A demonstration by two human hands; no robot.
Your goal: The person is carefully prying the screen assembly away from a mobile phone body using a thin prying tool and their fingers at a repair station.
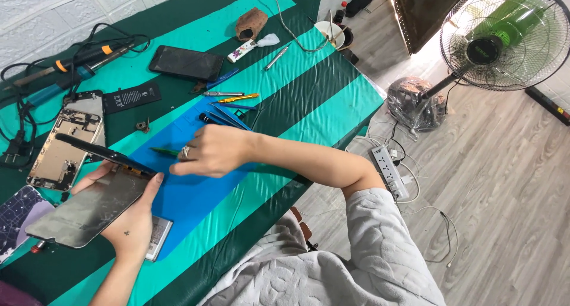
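A green-striped surface (pixel 309 98) carries a blue mat (pixel 196 193). Over its left edge the left hand (pixel 127 223) grips a cracked phone panel (pixel 86 208), fingers wrapped underneath — the right hand (pixel 211 151) closes on thin black tweezers (pixel 98 151), tips touching the panel's top edge.

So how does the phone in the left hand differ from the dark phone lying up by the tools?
The held phone is propped off the table in the left hand, its grey back up and a black panel lifted at one end. The dark phone lies flat, closed and untouched, apart from both hands. Both are slim rectangles.
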